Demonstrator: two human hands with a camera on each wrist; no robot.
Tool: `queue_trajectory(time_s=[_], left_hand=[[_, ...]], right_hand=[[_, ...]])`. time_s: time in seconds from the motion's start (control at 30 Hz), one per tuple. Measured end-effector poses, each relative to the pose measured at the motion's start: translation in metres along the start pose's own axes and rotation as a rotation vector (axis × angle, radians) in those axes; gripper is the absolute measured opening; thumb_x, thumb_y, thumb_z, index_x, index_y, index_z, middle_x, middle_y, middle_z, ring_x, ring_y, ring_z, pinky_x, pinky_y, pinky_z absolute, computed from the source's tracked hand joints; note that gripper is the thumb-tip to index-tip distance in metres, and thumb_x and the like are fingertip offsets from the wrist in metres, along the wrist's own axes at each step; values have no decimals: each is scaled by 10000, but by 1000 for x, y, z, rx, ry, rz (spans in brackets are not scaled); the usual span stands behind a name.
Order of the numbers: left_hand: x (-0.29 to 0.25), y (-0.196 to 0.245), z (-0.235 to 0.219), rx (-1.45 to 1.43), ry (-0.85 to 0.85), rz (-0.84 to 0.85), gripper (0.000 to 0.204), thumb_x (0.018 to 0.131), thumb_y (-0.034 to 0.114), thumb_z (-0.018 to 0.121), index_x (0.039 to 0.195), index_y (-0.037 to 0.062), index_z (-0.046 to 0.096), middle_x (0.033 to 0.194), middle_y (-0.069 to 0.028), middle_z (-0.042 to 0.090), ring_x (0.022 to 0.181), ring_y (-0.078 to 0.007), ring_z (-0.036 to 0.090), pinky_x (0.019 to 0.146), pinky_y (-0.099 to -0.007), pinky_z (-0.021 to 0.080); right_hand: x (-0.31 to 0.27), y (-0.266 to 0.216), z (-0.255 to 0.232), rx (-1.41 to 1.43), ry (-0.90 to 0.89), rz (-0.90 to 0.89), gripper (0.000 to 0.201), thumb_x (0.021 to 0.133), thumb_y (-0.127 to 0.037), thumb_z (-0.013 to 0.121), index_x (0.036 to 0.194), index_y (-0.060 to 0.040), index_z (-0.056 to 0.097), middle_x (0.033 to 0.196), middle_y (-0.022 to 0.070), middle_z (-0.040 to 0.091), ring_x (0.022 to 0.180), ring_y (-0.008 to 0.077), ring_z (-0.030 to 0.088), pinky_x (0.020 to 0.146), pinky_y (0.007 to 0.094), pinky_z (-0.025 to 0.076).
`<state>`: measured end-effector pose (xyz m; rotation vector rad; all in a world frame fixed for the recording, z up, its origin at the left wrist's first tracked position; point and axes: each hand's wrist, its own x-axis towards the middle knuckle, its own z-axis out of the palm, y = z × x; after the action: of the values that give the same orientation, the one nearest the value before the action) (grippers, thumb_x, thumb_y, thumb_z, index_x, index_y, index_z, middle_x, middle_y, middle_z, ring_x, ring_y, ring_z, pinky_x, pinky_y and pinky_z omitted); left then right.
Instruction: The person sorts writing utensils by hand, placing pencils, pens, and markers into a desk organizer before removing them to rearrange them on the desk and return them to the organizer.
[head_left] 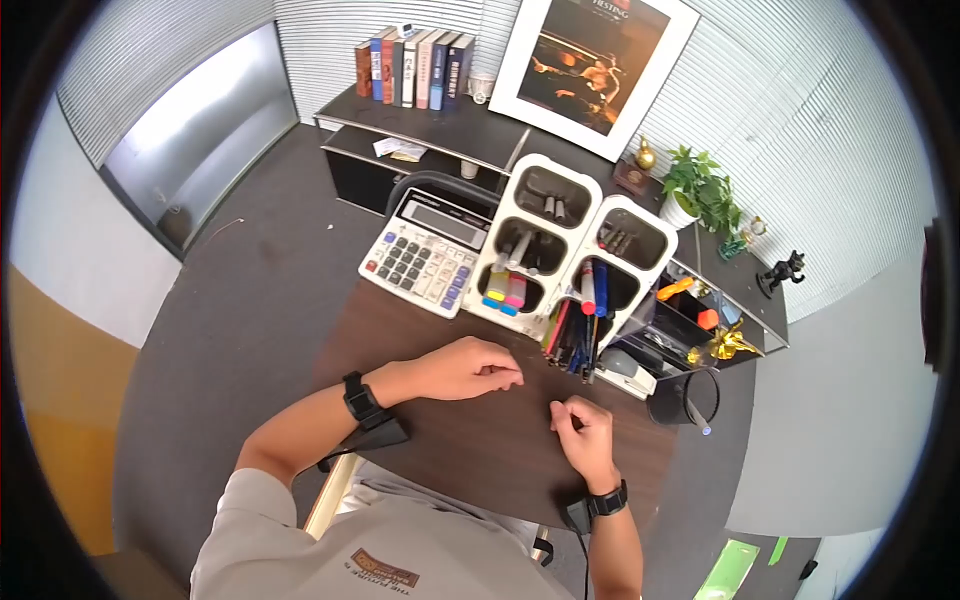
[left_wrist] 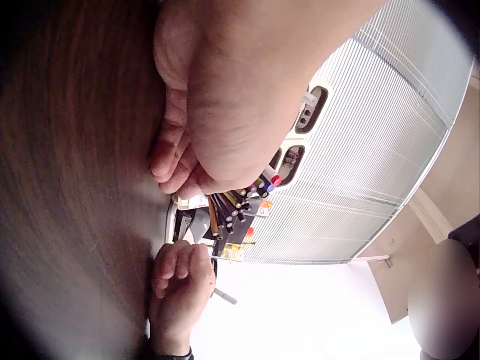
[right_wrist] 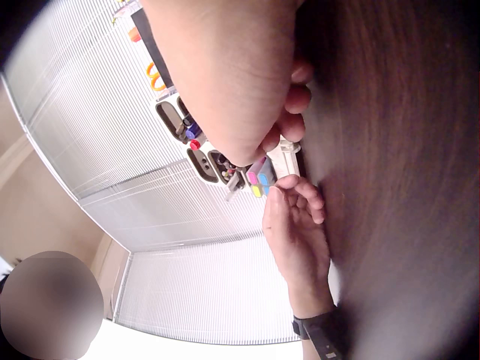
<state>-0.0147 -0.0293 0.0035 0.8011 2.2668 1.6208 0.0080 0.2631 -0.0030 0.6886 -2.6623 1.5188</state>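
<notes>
My left hand [head_left: 465,370] rests over the brown desktop [head_left: 470,430] with its fingers loosely curled, holding nothing. A little to its right, my right hand [head_left: 588,440] lies on the desk with loosely bent fingers, also holding nothing. The hands are apart. Beyond them stands a white desk organizer [head_left: 497,318] of two compartmented units. Its front compartments hold highlighters [head_left: 507,287] and a bundle of pens and pencils [head_left: 572,335]. A large white calculator [head_left: 420,255] sits left of the organizer. In the left wrist view the right hand [left_wrist: 180,289] appears beyond the left one.
A black mesh pen cup [head_left: 670,400] with a pen stands at the desk's right, beside a grey-and-white desk item [head_left: 625,372]. Behind are a dark shelf with books [head_left: 415,70], a framed poster [head_left: 600,70], a potted plant [head_left: 700,185] and a black figurine [head_left: 780,273].
</notes>
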Motion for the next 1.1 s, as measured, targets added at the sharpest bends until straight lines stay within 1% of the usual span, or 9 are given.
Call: queue_trajectory(time_s=[0.03, 0.13, 0.17, 0.37, 0.47, 0.77, 0.87, 0.97, 1.1], left_hand=[[0, 0, 0, 7, -2, -4, 252, 1110, 213, 653, 1185, 10, 783, 990, -98, 774, 829, -165, 735, 729, -313, 571], [0, -1, 0, -3, 7, 0, 246, 1107, 202, 658, 1183, 3, 781, 994, -99, 775, 839, -166, 739, 728, -310, 571], [-1, -2, 1, -12, 11, 3, 244, 1106, 198, 659, 1182, 0, 780, 995, -100, 775, 844, -167, 741, 729, -309, 572], [-1, -2, 0, 9, -5, -8, 241, 1102, 191, 664, 1180, -5, 780, 1004, -102, 778, 861, -171, 752, 733, -311, 576], [0, -4, 0, 8, -5, -15, 238, 1103, 191, 662, 1183, 1, 782, 1006, -103, 779, 863, -172, 752, 733, -311, 575], [0, -4, 2, 0, 20, 17, 198, 1092, 158, 670, 1159, 4, 776, 982, -89, 761, 851, -174, 738, 735, -320, 568], [0, -3, 3, 3, 12, 22, 186, 1088, 146, 673, 1156, 7, 777, 978, -90, 758, 854, -171, 738, 735, -321, 567], [1, -1, 1, 77, -2, 32, 176, 1085, 124, 673, 1157, 0, 775, 982, -91, 758, 859, -170, 741, 735, -310, 569], [1, -3, 4, 8, 18, 13, 177, 1095, 113, 663, 1156, -9, 776, 981, -81, 755, 845, -150, 725, 743, -295, 578]], right_hand=[[0, 0, 0, 11, -3, -4, 227, 1018, -96, 766, 824, 0, 697, 676, 61, 662, 576, 110, 589, 543, 298, 445], [-1, -6, 2, 114, 31, 174, 113, 1027, -93, 758, 953, -15, 722, 695, 31, 689, 589, 61, 588, 544, 263, 452], [-2, 3, 4, 116, 18, 148, 93, 1035, -82, 743, 1109, -29, 720, 709, 17, 706, 599, 38, 592, 547, 245, 457], [-2, 1, 1, 133, -9, 156, 303, 1043, -82, 725, 1337, -44, 658, 718, 18, 709, 608, 46, 601, 566, 244, 466], [-1, 0, 1, 135, -9, 165, 358, 1041, -87, 729, 1385, -44, 640, 726, 16, 710, 611, 49, 604, 573, 244, 469], [1, -8, -2, 109, -33, 144, 403, 1033, -108, 746, 1409, -24, 628, 729, 18, 704, 606, 72, 614, 584, 260, 499], [-2, 6, 2, 60, -23, 90, 506, 1031, -114, 751, 1481, 7, 552, 737, 42, 700, 604, 106, 627, 587, 275, 510], [-3, -2, 2, 160, 54, 107, 623, 1026, -111, 754, 1550, 36, 450, 749, 62, 699, 606, 139, 642, 590, 299, 521], [-3, -4, -1, 60, 26, 93, 683, 1019, -105, 753, 1583, 39, 396, 751, 79, 691, 604, 169, 654, 590, 323, 532]])
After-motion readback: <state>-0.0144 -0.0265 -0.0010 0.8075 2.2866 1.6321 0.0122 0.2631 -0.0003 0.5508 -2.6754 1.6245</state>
